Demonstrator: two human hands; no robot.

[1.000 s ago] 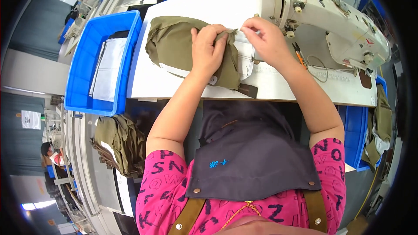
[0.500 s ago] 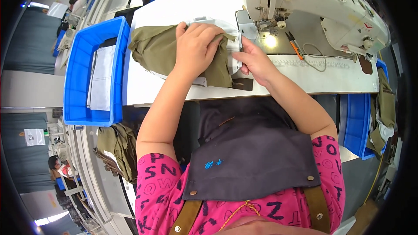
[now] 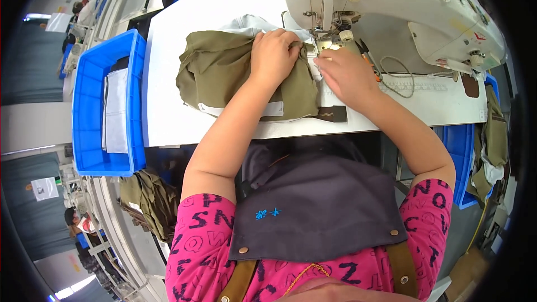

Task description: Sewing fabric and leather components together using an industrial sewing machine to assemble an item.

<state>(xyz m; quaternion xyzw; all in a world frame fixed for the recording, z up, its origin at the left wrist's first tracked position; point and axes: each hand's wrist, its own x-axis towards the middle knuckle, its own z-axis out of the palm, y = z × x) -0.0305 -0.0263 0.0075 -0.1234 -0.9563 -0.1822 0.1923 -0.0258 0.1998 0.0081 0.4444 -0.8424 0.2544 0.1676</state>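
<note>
An olive-green garment piece [image 3: 218, 78] with a white lining [image 3: 246, 25] lies on the sewing table, left of the sewing machine needle area [image 3: 329, 42]. My left hand [image 3: 274, 59] is closed on the olive cloth, its fingers curled over the upper part. Close to the presser foot, my right hand [image 3: 348, 75] pinches the edge of the white lining; its fingertips are partly hidden. A dark zipper end [image 3: 334, 114] sticks out below the cloth's lower right corner. A white strip [image 3: 268, 109] shows along the lower edge.
Orange-handled snips [image 3: 370, 61] and a looped cord [image 3: 411, 86] lie right of my right hand. A blue bin [image 3: 137, 100] with folded light cloth stands at the left. Another blue bin [image 3: 458, 151] is at the right, beside hanging olive pieces [image 3: 495, 128].
Both hands have moved the garment piece rightward toward the needle. My right hand has risen from the cloth's side edge to beside the presser foot. More of the white strip shows.
</note>
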